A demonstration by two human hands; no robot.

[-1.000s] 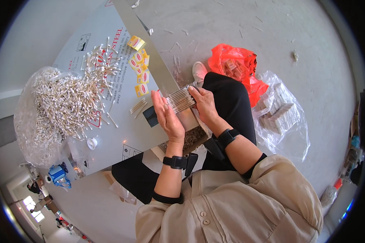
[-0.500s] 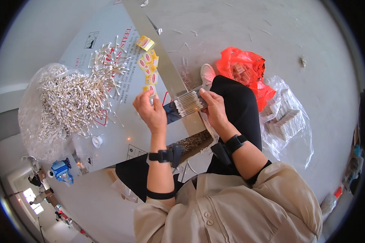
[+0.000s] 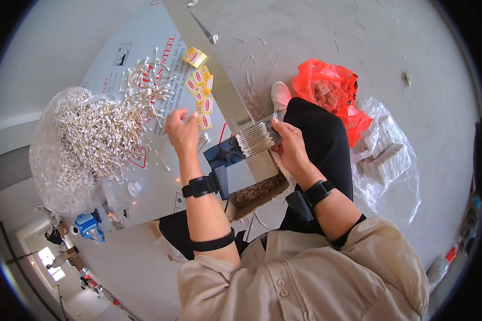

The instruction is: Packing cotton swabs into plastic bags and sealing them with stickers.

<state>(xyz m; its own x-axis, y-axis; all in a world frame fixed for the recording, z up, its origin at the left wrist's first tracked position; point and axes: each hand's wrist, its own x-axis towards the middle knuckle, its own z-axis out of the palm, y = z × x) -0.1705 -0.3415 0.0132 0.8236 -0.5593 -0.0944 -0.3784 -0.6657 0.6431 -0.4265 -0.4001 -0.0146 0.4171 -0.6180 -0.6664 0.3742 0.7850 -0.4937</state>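
White cotton swabs in a neat bundle (image 3: pixel 255 140) sit at frame centre, clenched in the right hand (image 3: pixel 290 144); the left hand (image 3: pixel 181 131), grip released, hovers beside the loose swab pile (image 3: pixel 99 134) at left.

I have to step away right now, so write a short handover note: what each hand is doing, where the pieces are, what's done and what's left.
Right hand: shut on a flat bundle of white sticks, held over the lap.
Left hand: empty, fingers curled, reaching toward the loose sticks scattered on the grey board.
Big heap of sticks lies on clear plastic to the left; small yellow packets sit beside the metal strip.
Done: one bundle gathered in the right hand.
Left: the scattered sticks and the whole heap remain unsorted.
Red bag and clear bag lie on the floor to the right.
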